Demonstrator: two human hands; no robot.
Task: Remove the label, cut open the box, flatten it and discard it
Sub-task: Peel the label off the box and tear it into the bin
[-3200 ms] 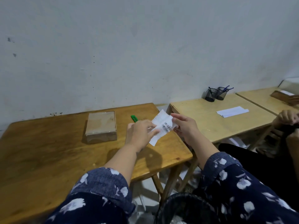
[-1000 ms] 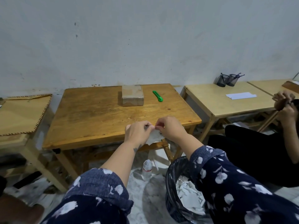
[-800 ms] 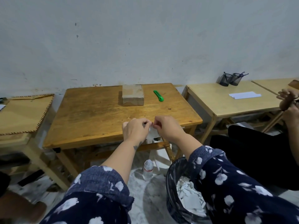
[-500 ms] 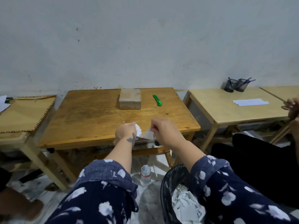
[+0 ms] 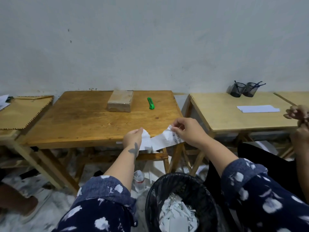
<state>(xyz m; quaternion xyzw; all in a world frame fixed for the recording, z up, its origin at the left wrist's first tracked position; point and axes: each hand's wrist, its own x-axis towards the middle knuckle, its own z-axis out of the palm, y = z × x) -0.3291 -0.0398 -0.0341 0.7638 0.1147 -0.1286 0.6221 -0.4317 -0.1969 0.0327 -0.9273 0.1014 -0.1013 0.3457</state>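
A white paper label with a barcode is stretched between my hands at the near edge of the wooden table, torn down its middle. My left hand pinches the crumpled left piece. My right hand pinches the right piece with the barcode. Both hands hover above a black mesh bin holding white paper scraps. The closed brown cardboard box lies at the far side of the table. A green box cutter lies just right of the box.
A lighter wooden table stands to the right with a white sheet and two black mesh pen cups. Another person's hands show at the right edge. A plastic bottle stands on the floor. A cardboard sheet covers a table on the left.
My hands have pulled apart and the label has torn wider between them; the barcode side now shows in my right hand. The view tilted down slightly toward the bin.
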